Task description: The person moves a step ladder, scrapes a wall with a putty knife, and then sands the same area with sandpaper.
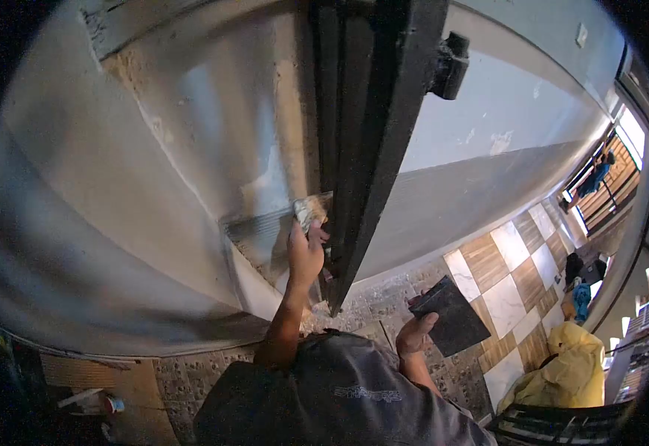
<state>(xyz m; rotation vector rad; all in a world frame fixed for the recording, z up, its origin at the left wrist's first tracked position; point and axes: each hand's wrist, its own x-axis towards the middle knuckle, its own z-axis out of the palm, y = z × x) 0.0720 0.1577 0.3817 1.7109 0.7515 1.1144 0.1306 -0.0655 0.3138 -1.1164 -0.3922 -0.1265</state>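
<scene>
Left hand [306,253] fingers grip one scraper [311,210] against the wall [190,149]; right hand [416,334] fingers grip one board [454,316]

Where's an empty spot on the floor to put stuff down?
The checkered tiles are bare between the grey wall and the yellow cloth. It's crowded further along by the blue bundle, and around the bottle at the lower left.

Dim interior, daylight from bright, blown-out windows [631,134] far right, grey wall [488,111] evenly lit, faint sheen on the scraper blade [313,210] in the left hand [306,253], black door frame [369,134] underexposed, strong fisheye bend, black vignette corners, soft, grainy detail throughout.
</scene>
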